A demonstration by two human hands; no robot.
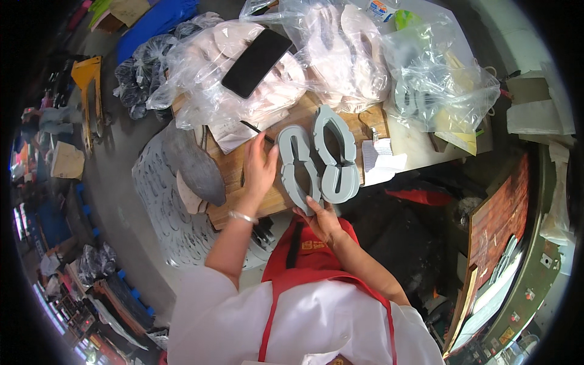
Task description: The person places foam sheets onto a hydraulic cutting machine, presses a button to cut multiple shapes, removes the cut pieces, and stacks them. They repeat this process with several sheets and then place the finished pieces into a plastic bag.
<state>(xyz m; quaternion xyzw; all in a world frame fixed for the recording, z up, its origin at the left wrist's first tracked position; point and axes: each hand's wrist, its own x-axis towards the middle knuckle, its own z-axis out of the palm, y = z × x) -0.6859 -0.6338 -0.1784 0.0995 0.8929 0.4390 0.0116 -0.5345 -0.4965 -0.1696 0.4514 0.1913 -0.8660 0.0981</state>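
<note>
Two stacks of grey, shoe-sole-shaped pieces with cut-out middles stand side by side at the front of a wooden board. My right hand (322, 222) grips the near end of the left stack (296, 141), thumb on top and fingers underneath. My left hand (260, 170) is beside that stack's left side, its fingers stretched out and their tips at the edge. Neither hand touches the right stack (348, 167). A dark pen (250, 126) lies by the left fingertips, partly over a sheet of paper (228, 135).
The wooden board (267, 204) lies on the table. Clear plastic bags (344, 55) of pale sole-shaped pieces fill the far side, with a black phone (257, 63) on top. Dark grey flat pieces (198, 167) lie left. Crumpled paper (383, 159) lies right; a reddish-brown panel (502, 213) leans farther right.
</note>
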